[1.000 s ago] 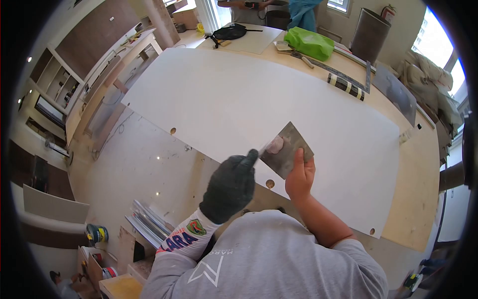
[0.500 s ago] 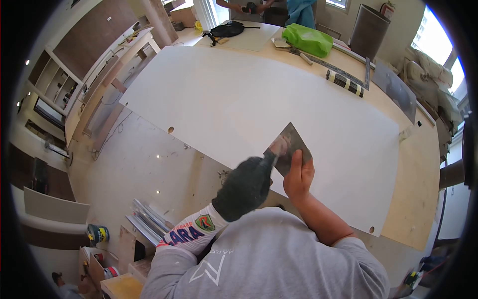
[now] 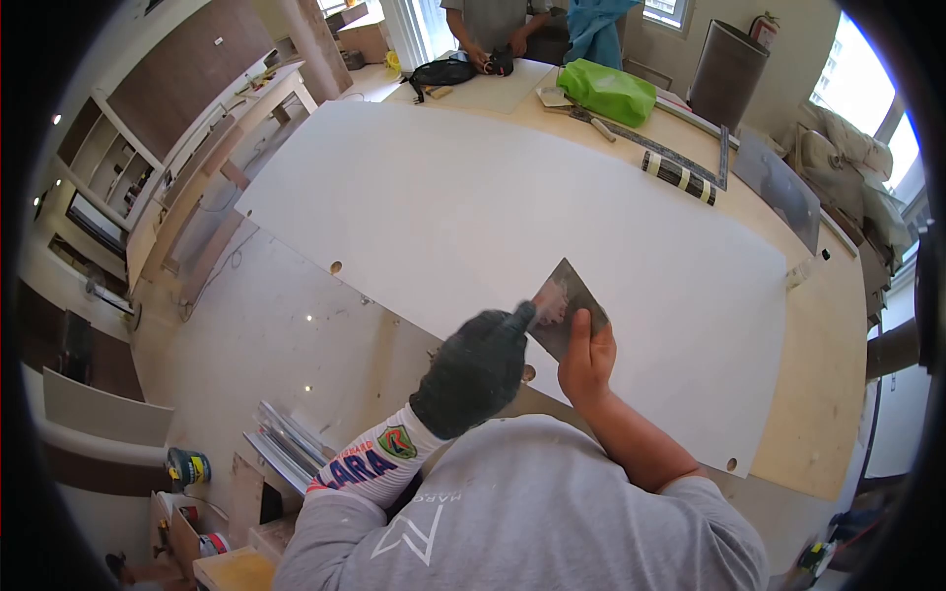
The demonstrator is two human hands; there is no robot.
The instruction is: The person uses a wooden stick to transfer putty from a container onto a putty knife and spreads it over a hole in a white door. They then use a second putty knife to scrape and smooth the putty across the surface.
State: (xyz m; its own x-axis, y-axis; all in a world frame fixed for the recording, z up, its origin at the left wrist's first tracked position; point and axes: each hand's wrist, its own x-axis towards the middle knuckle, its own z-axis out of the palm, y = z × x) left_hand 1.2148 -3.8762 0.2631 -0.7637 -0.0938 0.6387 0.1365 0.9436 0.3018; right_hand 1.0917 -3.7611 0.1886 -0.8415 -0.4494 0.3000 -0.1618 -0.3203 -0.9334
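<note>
My right hand is bare and closed on a thin, dark, shiny metal plate, thumb on its face. The plate is tilted above the near edge of a large white sheet, and reflections show on it. My left hand wears a dark glove and is closed, its outstretched tip at the plate's left edge. What the gloved fingers hold, if anything, is hidden. The white sheet has round holes near its edge and lies on a pale wooden board.
Across the table a person's hands hold a black object beside a black bag. Nearby lie a green bag, a metal square, a striped black roll and a grey panel. Metal strips stand low left.
My gloved hand and the plate have shifted slightly left and down. Across the table, the other person's hands have come down to the tabletop with the black object by the bag.
</note>
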